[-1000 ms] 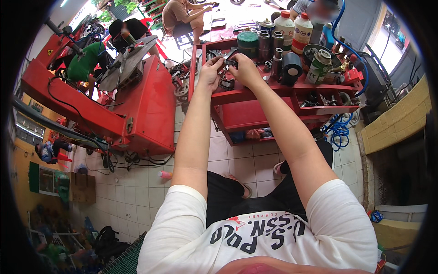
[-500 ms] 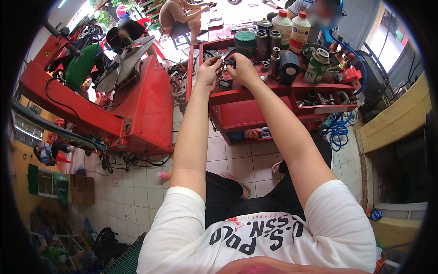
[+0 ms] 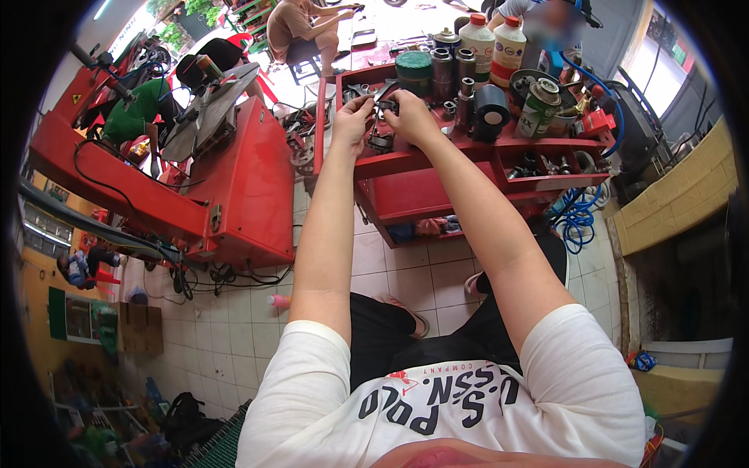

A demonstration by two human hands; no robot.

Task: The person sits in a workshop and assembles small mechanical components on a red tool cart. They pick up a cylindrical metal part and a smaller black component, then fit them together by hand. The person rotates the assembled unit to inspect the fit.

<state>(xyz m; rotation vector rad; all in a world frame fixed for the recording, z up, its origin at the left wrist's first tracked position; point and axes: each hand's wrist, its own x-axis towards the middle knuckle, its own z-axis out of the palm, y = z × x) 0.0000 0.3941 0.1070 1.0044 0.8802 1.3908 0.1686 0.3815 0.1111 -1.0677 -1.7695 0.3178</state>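
Note:
Both my arms reach forward over the near left end of a red tool cart (image 3: 437, 160). My left hand (image 3: 353, 126) is closed in a pinch, thumb against fingers, at something too small to make out. Close beside it, my right hand (image 3: 412, 119) pinches a small dark metal part (image 3: 386, 106) between thumb and fingers. The fingers hide most of that part. Just below the hands, a small metal piece (image 3: 381, 142) lies in the cart's top tray. A green-lidded tub (image 3: 413, 72) and several metal sockets (image 3: 441, 72) stand to the right of the hands.
White bottles with red caps (image 3: 509, 48), a black cylinder (image 3: 491, 114) and a green-white can (image 3: 540, 108) crowd the cart. A blue hose (image 3: 576, 222) coils beside it. A large red machine (image 3: 253, 183) stands left. Other people (image 3: 300, 30) sit or work nearby.
My hands stay together over the cart, with only slight finger movement. The view has shifted a little. At the left, the person in green shows more of an arm, reaching down behind the red machine.

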